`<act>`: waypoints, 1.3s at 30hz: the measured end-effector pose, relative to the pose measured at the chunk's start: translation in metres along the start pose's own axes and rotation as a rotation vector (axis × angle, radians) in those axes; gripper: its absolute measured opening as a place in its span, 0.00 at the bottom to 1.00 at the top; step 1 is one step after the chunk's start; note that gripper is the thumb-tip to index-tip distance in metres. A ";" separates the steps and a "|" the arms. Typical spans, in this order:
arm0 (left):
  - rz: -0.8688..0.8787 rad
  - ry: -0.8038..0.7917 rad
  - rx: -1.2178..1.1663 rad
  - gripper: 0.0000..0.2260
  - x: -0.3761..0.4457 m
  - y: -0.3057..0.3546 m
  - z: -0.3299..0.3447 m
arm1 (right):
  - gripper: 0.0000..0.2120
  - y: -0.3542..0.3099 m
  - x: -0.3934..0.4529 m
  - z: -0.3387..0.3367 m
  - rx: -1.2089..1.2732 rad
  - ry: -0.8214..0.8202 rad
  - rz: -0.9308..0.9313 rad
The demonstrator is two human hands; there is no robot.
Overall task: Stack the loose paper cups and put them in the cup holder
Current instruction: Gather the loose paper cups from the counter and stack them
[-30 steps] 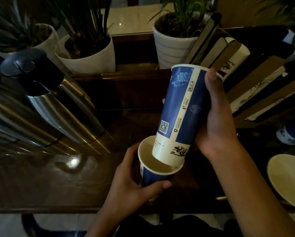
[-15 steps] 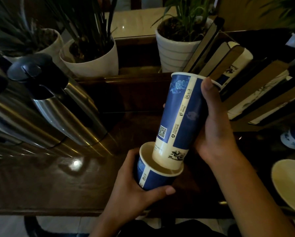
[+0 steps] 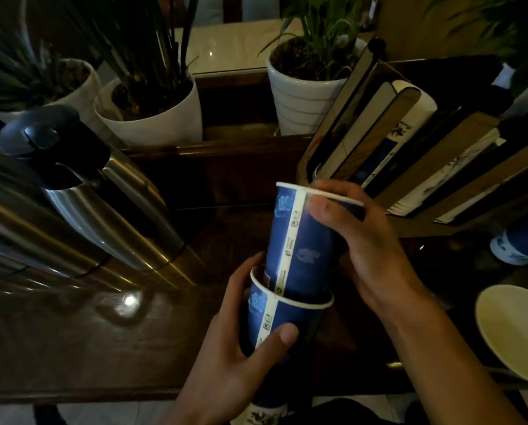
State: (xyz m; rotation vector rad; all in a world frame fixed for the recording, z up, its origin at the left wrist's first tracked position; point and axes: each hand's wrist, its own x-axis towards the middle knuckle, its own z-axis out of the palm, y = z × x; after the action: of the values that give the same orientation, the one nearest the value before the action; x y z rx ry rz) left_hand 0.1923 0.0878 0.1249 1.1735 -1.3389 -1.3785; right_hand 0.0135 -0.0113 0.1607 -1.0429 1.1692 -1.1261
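Since a second ago upper cup (image 3: 302, 240) sank deeper into lower cup (image 3: 275, 320), frame centre. Right hand (image 3: 370, 250) grips upper, left hand (image 3: 241, 357) grips lower. Nesting step; next: push fully home, find holder.

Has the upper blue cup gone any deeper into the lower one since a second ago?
Yes. The upper cup has slid further down into the lower cup: its white base and QR code, clear before, now sit below that rim.
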 end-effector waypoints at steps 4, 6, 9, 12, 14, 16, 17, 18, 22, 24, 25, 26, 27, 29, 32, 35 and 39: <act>0.019 0.030 0.069 0.35 -0.002 0.005 0.000 | 0.33 -0.003 -0.005 -0.011 -0.257 -0.203 -0.019; 0.007 0.022 0.100 0.36 -0.004 0.008 -0.002 | 0.33 -0.006 -0.007 -0.017 -0.359 -0.296 0.007; 0.004 0.011 0.126 0.36 -0.007 0.011 -0.002 | 0.28 -0.011 -0.011 -0.021 -0.426 -0.448 -0.011; 0.009 0.009 0.137 0.35 -0.009 0.013 -0.001 | 0.25 -0.014 -0.017 -0.020 -0.383 -0.556 -0.051; 0.006 0.013 0.137 0.36 -0.010 0.014 -0.001 | 0.25 -0.013 -0.020 -0.017 -0.379 -0.582 -0.073; 0.009 0.021 0.136 0.37 -0.010 0.013 -0.001 | 0.24 -0.011 -0.022 -0.014 -0.396 -0.569 -0.092; 0.011 0.023 0.136 0.37 -0.011 0.013 -0.001 | 0.24 -0.009 -0.022 -0.012 -0.407 -0.552 -0.098; 0.013 0.025 0.134 0.37 -0.012 0.013 -0.001 | 0.24 -0.008 -0.023 -0.010 -0.420 -0.536 -0.104; 0.022 0.040 0.150 0.36 -0.012 0.015 0.002 | 0.24 -0.002 -0.027 -0.005 -0.432 -0.510 -0.115; 0.026 0.045 0.165 0.37 -0.011 0.017 0.003 | 0.23 -0.002 -0.029 -0.003 -0.378 -0.516 -0.094; 0.030 0.048 0.174 0.38 -0.010 0.018 0.004 | 0.23 -0.003 -0.030 -0.003 -0.349 -0.512 -0.085; 0.036 0.053 0.184 0.39 -0.010 0.019 0.004 | 0.23 -0.003 -0.032 -0.003 -0.326 -0.504 -0.084; 0.040 0.058 0.196 0.39 -0.010 0.020 0.005 | 0.22 -0.004 -0.033 -0.004 -0.309 -0.493 -0.092; 0.032 0.070 0.215 0.42 -0.010 0.021 0.006 | 0.21 -0.004 -0.036 -0.004 -0.295 -0.476 -0.111; -0.015 0.102 0.226 0.46 -0.010 0.024 0.007 | 0.21 -0.004 -0.041 -0.002 -0.293 -0.478 -0.118; -0.031 0.123 0.244 0.48 -0.010 0.026 0.007 | 0.17 -0.004 -0.044 -0.002 -0.260 -0.478 -0.104; -0.037 0.136 0.244 0.47 -0.012 0.029 0.007 | 0.14 -0.006 -0.049 -0.001 -0.225 -0.478 -0.130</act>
State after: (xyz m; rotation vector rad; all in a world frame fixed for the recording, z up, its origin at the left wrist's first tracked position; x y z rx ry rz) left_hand 0.1864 0.0991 0.1543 1.4335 -1.4217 -1.1612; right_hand 0.0102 0.0361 0.1734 -1.4838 0.8635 -0.7888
